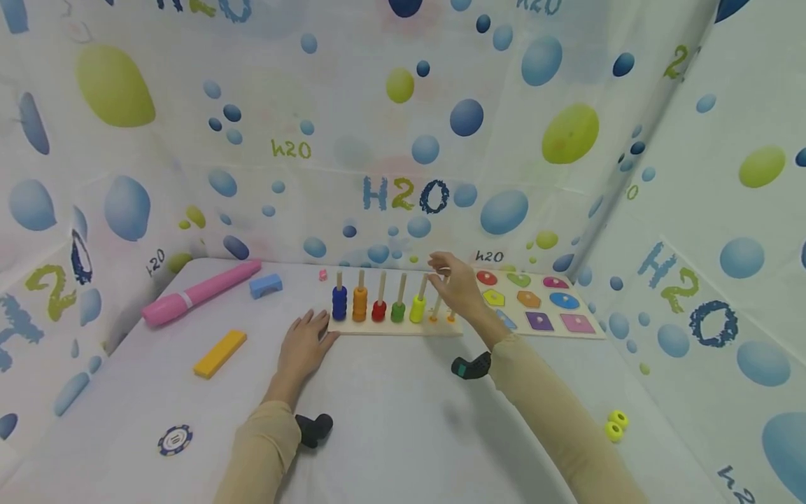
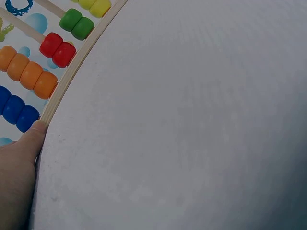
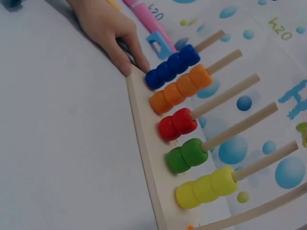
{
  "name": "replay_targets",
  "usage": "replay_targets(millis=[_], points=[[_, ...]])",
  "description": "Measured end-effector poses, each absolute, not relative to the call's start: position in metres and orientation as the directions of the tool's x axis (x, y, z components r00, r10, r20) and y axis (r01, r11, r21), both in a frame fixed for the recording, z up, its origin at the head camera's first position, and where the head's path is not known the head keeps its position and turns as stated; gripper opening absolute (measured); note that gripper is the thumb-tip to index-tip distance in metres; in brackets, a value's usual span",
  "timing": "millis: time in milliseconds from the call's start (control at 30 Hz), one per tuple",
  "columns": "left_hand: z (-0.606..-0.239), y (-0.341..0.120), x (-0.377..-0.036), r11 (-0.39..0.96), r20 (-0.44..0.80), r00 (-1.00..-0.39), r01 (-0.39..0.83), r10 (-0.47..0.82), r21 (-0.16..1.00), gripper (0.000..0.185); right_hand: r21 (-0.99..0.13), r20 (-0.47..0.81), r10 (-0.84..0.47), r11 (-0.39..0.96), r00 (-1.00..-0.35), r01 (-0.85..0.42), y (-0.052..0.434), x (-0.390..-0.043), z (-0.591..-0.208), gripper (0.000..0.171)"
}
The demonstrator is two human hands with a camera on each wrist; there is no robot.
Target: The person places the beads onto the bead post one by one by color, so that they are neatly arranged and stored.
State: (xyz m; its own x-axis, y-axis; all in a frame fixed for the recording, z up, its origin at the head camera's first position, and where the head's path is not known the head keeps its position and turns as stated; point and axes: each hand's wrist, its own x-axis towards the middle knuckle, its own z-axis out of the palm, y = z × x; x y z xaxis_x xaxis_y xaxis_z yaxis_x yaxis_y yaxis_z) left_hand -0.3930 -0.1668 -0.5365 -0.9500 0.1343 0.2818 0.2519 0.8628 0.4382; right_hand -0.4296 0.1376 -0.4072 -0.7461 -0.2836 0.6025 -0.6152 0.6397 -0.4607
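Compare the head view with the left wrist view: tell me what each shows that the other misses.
Only the head view shows the right hand raised over the pegs, the shape puzzle board, pink marker, yellow block and poker chip. Only the left wrist view shows, close up, a fingertip of the left hand touching the corner of the wooden base. Both show the blue beads, orange beads, red beads and green beads.

bright even light, soft shadows, warped edges.
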Motion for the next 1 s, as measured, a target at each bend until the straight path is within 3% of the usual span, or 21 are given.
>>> replay_targets(millis=[367, 667, 1000], points=[[-0.537, -0.166, -0.394, 0.865, 0.279, -0.950, 0.253, 0.138, 0.434, 0.056, -0.427, 0.720, -0.210, 0.617, -0.661, -0.661, 0.184, -0.413, -0.436, 0.024], [-0.536, -0.168, -0.394, 0.865, 0.275, -0.951, 0.253, 0.140, 0.434, 0.057, -0.539, 0.609, -0.093, 0.680, -0.788, -0.497, 0.257, -0.380, -0.462, 0.025], [-0.535, -0.166, -0.393, 0.866, 0.276, -0.952, 0.247, 0.133, 0.436, 0.057, -0.521, 0.546, 0.009, 0.787, -0.838, -0.331, 0.336, -0.339, -0.487, 0.025]])
